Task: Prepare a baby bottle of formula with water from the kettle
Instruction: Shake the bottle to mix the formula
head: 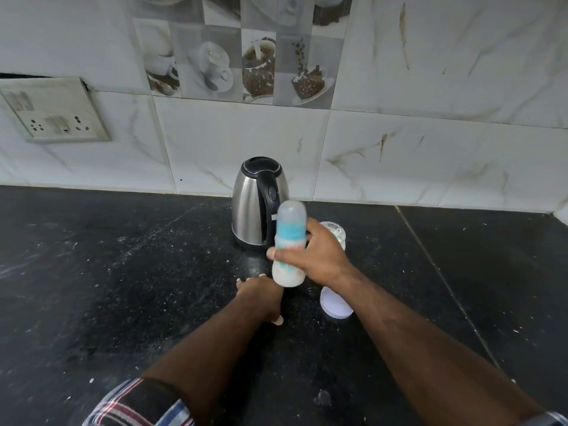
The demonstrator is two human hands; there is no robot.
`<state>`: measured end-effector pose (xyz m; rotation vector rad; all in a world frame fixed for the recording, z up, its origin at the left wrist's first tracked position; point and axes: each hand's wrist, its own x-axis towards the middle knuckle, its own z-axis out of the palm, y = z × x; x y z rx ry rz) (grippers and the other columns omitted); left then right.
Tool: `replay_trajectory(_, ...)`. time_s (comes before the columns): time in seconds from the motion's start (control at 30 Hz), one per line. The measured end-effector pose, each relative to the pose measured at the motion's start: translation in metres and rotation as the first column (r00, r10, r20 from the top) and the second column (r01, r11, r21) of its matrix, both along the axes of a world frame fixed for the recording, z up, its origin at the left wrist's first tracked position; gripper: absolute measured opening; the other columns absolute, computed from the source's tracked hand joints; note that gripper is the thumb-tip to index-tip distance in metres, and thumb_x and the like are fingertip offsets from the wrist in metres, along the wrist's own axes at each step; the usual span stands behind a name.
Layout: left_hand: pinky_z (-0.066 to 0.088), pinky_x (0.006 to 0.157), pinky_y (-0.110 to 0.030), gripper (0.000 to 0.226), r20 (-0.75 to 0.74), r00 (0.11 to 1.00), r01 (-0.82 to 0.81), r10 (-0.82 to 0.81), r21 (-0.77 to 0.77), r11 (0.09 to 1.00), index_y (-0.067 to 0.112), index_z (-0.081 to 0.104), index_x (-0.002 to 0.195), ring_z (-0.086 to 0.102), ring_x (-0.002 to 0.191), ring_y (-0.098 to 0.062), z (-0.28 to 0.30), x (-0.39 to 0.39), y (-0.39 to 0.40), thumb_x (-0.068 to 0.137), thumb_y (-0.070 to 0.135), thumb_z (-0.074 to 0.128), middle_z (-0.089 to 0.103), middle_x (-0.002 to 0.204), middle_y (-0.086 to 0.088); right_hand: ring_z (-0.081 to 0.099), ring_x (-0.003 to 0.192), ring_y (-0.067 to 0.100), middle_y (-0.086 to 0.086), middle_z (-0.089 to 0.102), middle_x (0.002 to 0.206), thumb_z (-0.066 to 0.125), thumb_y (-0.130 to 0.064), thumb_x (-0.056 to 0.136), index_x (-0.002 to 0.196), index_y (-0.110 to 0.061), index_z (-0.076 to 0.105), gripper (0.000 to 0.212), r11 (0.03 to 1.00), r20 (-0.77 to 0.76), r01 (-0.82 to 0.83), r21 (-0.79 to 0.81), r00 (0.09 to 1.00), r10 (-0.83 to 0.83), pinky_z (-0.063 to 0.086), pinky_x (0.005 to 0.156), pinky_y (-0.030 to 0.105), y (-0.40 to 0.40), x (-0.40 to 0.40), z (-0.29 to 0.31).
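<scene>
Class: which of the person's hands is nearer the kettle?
Right. The right hand holds the bottle just before the kettle; the left hand rests on the counter, nearer the person.

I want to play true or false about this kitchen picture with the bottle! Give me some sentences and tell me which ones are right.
1. The right hand holds the capped baby bottle with the blue band. True.
2. The shiny steel kettle with the black lid has its lid open. False: the lid is down.
3. The left hand rests on the black speckled stone counter. True.
4. The bottle looks empty. False: its lower part looks milky white.
5. The kettle is plugged into the wall socket plate. False: no cord shows at the socket.
</scene>
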<state>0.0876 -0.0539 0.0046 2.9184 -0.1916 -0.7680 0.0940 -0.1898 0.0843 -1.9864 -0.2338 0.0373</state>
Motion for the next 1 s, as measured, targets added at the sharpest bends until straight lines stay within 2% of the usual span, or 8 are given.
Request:
replay_trajectory(0.1, 0.038, 0.114, -0.064, 0.097, 0.016, 1.0, 0.009, -0.01, 0.026, 1.0, 0.015, 0.029, 0.155, 0.048, 0.139, -0.042, -0.001, 0.001, -0.001, 0.08, 0.039, 0.085, 0.047, 0.153, -0.018, 0.071, 0.081, 0.011, -0.006, 0.073, 0.089, 0.092, -0.022, 0.072, 0.1, -0.024, 0.062, 0.041, 0.942, 0.035, 0.156, 0.297, 0.984, -0.174, 0.062, 0.072, 0.032, -0.002, 0.01, 0.01)
replay_trajectory(0.27, 0.037, 0.116, -0.061, 0.097, 0.008, 1.0, 0.005, -0.005, 0.02, 1.0, 0.017, 0.032, 0.158, 0.047, 0.141, -0.037, -0.002, 0.001, 0.0, 0.08, 0.039, 0.085, 0.047, 0.155, -0.014, 0.073, 0.088, 0.008, -0.008, 0.074, 0.099, 0.093, -0.049, 0.059, 0.111, -0.03, 0.062, 0.063, 0.999, 0.015, 0.038, 0.011, 0.999, -0.038, 0.062, 0.079, 0.034, 0.0, 0.0, -0.005)
replay_trajectory(0.4, 0.038, 0.114, -0.064, 0.095, 0.012, 1.0, 0.012, -0.012, 0.031, 0.999, 0.014, 0.03, 0.154, 0.049, 0.139, -0.041, 0.001, 0.0, -0.001, 0.081, 0.039, 0.084, 0.048, 0.152, -0.018, 0.069, 0.075, 0.004, -0.008, 0.071, 0.085, 0.091, -0.026, 0.073, 0.101, -0.022, 0.061, 0.041, 0.932, 0.023, 0.164, 0.323, 0.983, -0.18, 0.06, 0.07, 0.027, 0.001, 0.008, 0.007)
replay_trajectory(0.53, 0.035, 0.117, -0.063, 0.096, 0.001, 1.0, 0.003, -0.003, 0.021, 1.0, 0.017, 0.03, 0.158, 0.046, 0.141, -0.038, 0.001, 0.0, 0.0, 0.081, 0.039, 0.084, 0.046, 0.156, -0.014, 0.072, 0.084, 0.003, -0.01, 0.074, 0.096, 0.093, -0.043, 0.063, 0.11, -0.028, 0.061, 0.059, 0.996, 0.006, 0.054, 0.072, 0.998, -0.055, 0.06, 0.075, 0.029, 0.003, -0.003, -0.003)
replay_trajectory(0.67, 0.037, 0.114, -0.065, 0.096, 0.013, 1.0, 0.016, -0.017, 0.043, 0.999, 0.014, 0.029, 0.154, 0.048, 0.139, -0.042, 0.001, 0.0, -0.001, 0.08, 0.041, 0.085, 0.048, 0.152, -0.017, 0.07, 0.074, 0.007, -0.008, 0.072, 0.082, 0.09, -0.022, 0.075, 0.1, -0.02, 0.062, 0.038, 0.913, 0.022, 0.201, 0.356, 0.975, -0.223, 0.061, 0.071, 0.032, -0.002, 0.007, 0.012)
replay_trajectory(0.8, 0.037, 0.115, -0.063, 0.098, 0.008, 1.0, 0.016, -0.017, 0.049, 0.999, 0.015, 0.029, 0.157, 0.048, 0.14, -0.039, -0.001, 0.001, -0.001, 0.081, 0.041, 0.084, 0.047, 0.154, -0.017, 0.072, 0.08, 0.003, -0.008, 0.073, 0.093, 0.094, -0.033, 0.068, 0.108, -0.024, 0.061, 0.052, 0.986, 0.029, 0.104, 0.127, 0.994, -0.109, 0.061, 0.074, 0.029, -0.003, -0.003, -0.003)
replay_trajectory(0.93, 0.036, 0.115, -0.065, 0.099, 0.006, 1.0, 0.01, -0.011, 0.037, 0.999, 0.015, 0.026, 0.157, 0.047, 0.14, -0.041, -0.001, 0.0, -0.001, 0.081, 0.041, 0.084, 0.047, 0.153, -0.017, 0.07, 0.074, 0.007, -0.006, 0.071, 0.085, 0.092, -0.029, 0.069, 0.102, -0.019, 0.063, 0.045, 0.876, 0.014, 0.246, 0.415, 0.961, -0.277, 0.058, 0.068, 0.029, -0.005, 0.008, 0.005)
replay_trajectory(1.0, 0.036, 0.115, -0.064, 0.097, 0.007, 1.0, 0.008, -0.008, 0.043, 0.999, 0.014, 0.029, 0.155, 0.048, 0.14, -0.04, 0.0, 0.0, -0.001, 0.081, 0.04, 0.084, 0.048, 0.152, -0.016, 0.072, 0.079, 0.008, -0.005, 0.074, 0.091, 0.094, -0.039, 0.062, 0.105, -0.021, 0.063, 0.056, 0.946, -0.001, 0.175, 0.271, 0.983, -0.182, 0.061, 0.074, 0.034, -0.003, 0.004, 0.002)
